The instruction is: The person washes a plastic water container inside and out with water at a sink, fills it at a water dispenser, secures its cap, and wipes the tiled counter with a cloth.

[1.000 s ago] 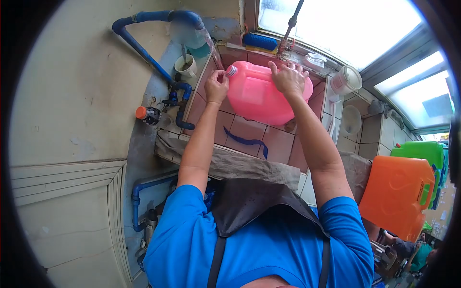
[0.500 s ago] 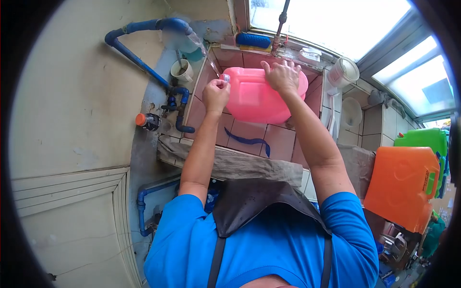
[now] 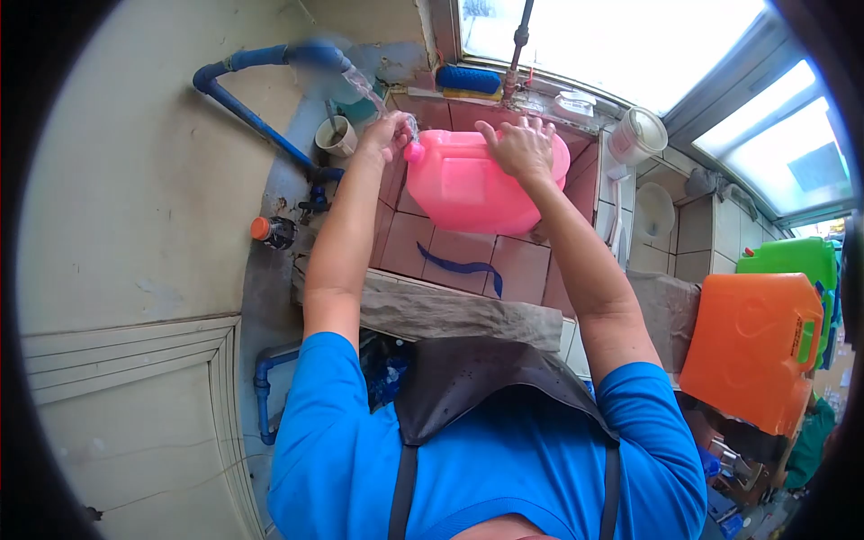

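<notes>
Resting right hand (image 3: pixel 525 148), fingers apart, on top of pink jerrycan (image 3: pixel 486 184); locating the jerrycan beneath right hand and just right of left hand (image 3: pixel 387 135). Curling left hand beside jerrycan neck (image 3: pixel 414 153); unable to tell whether together or clamped on something. Meeting basin (image 3: pixel 526 256) edges at far wall (image 3: pixel 432 110), just beyond both hands, and at right wall (image 3: pixel 583 177), near right hand. Showing tiled floor on near side of both hands, as far as grey cloth (image 3: pixel 459 310); finding blue strip (image 3: pixel 459 263) lying there. Obstructing left hand's upper-left side with blue pipe (image 3: pixel 261 58); pouring water (image 3: pixel 364 87) close beyond left hand. Noting white mug (image 3: pixel 337 137) left of left hand, orange-capped bottle (image 3: pixel 273 232) nearer and further left. Noting blue sponge (image 3: pixel 468 79) beyond, between hands; white tub (image 3: pixel 637 135) right of right hand; orange jerrycan (image 3: pixel 747 346) well apart rightward.
</notes>
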The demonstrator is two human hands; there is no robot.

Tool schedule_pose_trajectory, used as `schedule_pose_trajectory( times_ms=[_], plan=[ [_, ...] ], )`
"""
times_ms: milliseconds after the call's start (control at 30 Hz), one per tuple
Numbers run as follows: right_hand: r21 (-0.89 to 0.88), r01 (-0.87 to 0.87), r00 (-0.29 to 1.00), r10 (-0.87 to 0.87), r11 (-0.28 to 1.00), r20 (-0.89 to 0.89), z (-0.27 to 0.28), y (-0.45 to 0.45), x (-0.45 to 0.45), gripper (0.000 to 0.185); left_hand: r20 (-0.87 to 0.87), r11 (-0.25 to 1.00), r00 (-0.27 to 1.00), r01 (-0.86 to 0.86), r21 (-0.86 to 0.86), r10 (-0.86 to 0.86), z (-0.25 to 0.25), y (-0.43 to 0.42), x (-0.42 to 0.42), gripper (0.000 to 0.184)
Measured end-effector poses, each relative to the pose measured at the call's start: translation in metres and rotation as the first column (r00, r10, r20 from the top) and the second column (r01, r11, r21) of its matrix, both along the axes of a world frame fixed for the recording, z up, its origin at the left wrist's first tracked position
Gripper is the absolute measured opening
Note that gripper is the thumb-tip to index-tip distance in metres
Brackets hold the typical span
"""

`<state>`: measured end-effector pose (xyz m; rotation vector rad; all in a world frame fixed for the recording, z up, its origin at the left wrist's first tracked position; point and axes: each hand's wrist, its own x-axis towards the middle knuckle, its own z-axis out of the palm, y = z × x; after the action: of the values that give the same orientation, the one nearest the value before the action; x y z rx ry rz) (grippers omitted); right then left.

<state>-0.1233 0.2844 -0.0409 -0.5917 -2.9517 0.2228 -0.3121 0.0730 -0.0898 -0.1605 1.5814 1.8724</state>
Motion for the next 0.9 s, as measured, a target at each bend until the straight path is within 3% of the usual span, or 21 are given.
schedule_pose_trajectory(
  times_ms=[67, 100, 133, 200, 267, 300, 367, 400, 433, 500, 533, 567, 600, 633, 667, 733, 767, 800, 833, 867, 900],
  plan=[
    [-0.008, -0.064, 0.998, 0.064, 0.998, -0.016, -0.001, 0.001, 0.002, 0.068, 0.016, 0.986, 0.999, -0.052, 0.157, 0.05, -0.016, 0.004, -0.004, 0.013],
    [-0.045, -0.286, 0.958, 0.285, 0.957, -0.033, -0.001, 0.002, 0.003, 0.065, 0.023, 0.985, 0.998, -0.06, 0.162, 0.057, -0.024, 0.005, -0.007, 0.013],
    [-0.079, -0.495, 0.869, 0.492, 0.865, -0.058, -0.002, 0.003, 0.003, 0.063, 0.051, 0.972, 0.985, -0.174, 0.158, 0.167, -0.029, 0.006, -0.008, 0.013],
    [-0.091, -0.526, 0.85, 0.517, 0.846, -0.104, -0.004, 0.0, 0.005, 0.059, 0.086, 0.942, 0.954, -0.298, 0.155, 0.288, -0.039, 0.003, -0.012, 0.014],
    [-0.105, -0.559, 0.826, 0.542, 0.823, -0.153, -0.008, -0.002, 0.004, 0.056, 0.169, 0.807, 0.828, -0.56, 0.189, 0.535, -0.051, -0.009, -0.013, 0.014],
    [-0.111, -0.524, 0.851, 0.514, 0.845, -0.108, -0.008, -0.003, 0.001, 0.054, 0.17, 0.8, 0.822, -0.568, 0.194, 0.543, -0.055, -0.018, -0.015, 0.014],
    [-0.109, -0.497, 0.868, 0.493, 0.861, -0.059, -0.007, -0.001, -0.004, 0.053, -0.134, 0.932, 0.941, -0.328, -0.153, 0.31, -0.057, -0.038, -0.008, 0.016],
    [-0.117, -0.481, 0.877, 0.476, 0.869, -0.07, -0.007, 0.0, -0.004, 0.054, -0.371, 0.9, 0.904, -0.33, -0.284, 0.214, -0.063, -0.035, 0.0, 0.027],
    [-0.128, -0.462, 0.887, 0.456, 0.877, -0.079, -0.008, 0.0, -0.003, 0.056, -0.366, 0.899, 0.904, -0.335, -0.282, 0.222, -0.072, -0.042, 0.001, 0.027],
    [-0.196, -0.443, 0.895, 0.443, 0.875, -0.047, 0.007, -0.003, -0.003, 0.057, -0.547, 0.714, 0.785, -0.203, -0.67, -0.29, -0.085, -0.051, -0.001, 0.037],
    [-0.265, -0.411, 0.907, 0.421, 0.872, -0.021, 0.015, -0.003, -0.003, 0.059, -0.659, 0.626, 0.712, -0.404, -0.668, -0.244, -0.043, -0.047, 0.029, 0.047],
    [-0.26, -0.396, 0.914, 0.406, 0.881, -0.014, 0.018, -0.004, -0.003, 0.059, -0.657, 0.637, 0.711, -0.39, -0.665, -0.251, -0.018, -0.048, 0.051, 0.047],
    [-0.387, -0.355, 0.911, 0.407, 0.851, 0.059, 0.022, -0.005, -0.008, 0.061, -0.835, 0.847, 0.505, -0.328, -0.419, -0.217, 0.003, -0.048, 0.067, 0.049],
    [-0.506, -0.303, 0.9, 0.417, 0.808, 0.126, 0.024, -0.006, -0.016, 0.064, -0.953, 0.972, 0.289, -0.178, -0.151, -0.095, 0.013, -0.048, 0.08, 0.052],
    [-0.429, -0.366, 0.882, 0.454, 0.826, 0.123, 0.019, -0.011, -0.025, 0.066, -0.953, 0.975, 0.287, -0.166, -0.145, -0.092, 0.015, -0.05, 0.092, 0.052],
    [-0.326, -0.496, 0.833, 0.547, 0.805, 0.082, 0.01, -0.033, -0.041, 0.066, -0.94, 0.938, 0.023, -0.064, -0.342, -0.341, 0.018, -0.058, 0.115, 0.05],
    [-0.359, -0.542, 0.793, 0.604, 0.76, 0.082, 0.016, -0.049, -0.047, 0.068, -0.94, 0.938, 0.024, -0.058, -0.342, -0.341, 0.024, -0.062, 0.128, 0.05],
    [-0.392, -0.583, 0.749, 0.657, 0.712, 0.078, 0.022, -0.066, -0.055, 0.071, -0.778, 0.779, 0.194, -0.09, -0.621, -0.598, 0.033, -0.063, 0.141, 0.049],
    [-0.472, -0.603, 0.739, 0.673, 0.643, -0.027, 0.0, -0.078, -0.08, 0.058, -0.525, 0.539, 0.36, -0.069, -0.84, -0.771, 0.042, -0.064, 0.153, 0.05],
    [-0.543, -0.625, 0.725, 0.675, 0.561, -0.136, -0.023, -0.089, -0.105, 0.046, -0.519, 0.534, 0.36, -0.066, -0.843, -0.775, 0.048, -0.063, 0.166, 0.05],
    [-0.624, -0.62, 0.745, 0.606, 0.476, -0.279, -0.015, -0.1, -0.113, 0.04, -0.477, 0.476, 0.438, -0.12, -0.871, -0.762, 0.054, -0.058, 0.18, 0.054]
  ],
)
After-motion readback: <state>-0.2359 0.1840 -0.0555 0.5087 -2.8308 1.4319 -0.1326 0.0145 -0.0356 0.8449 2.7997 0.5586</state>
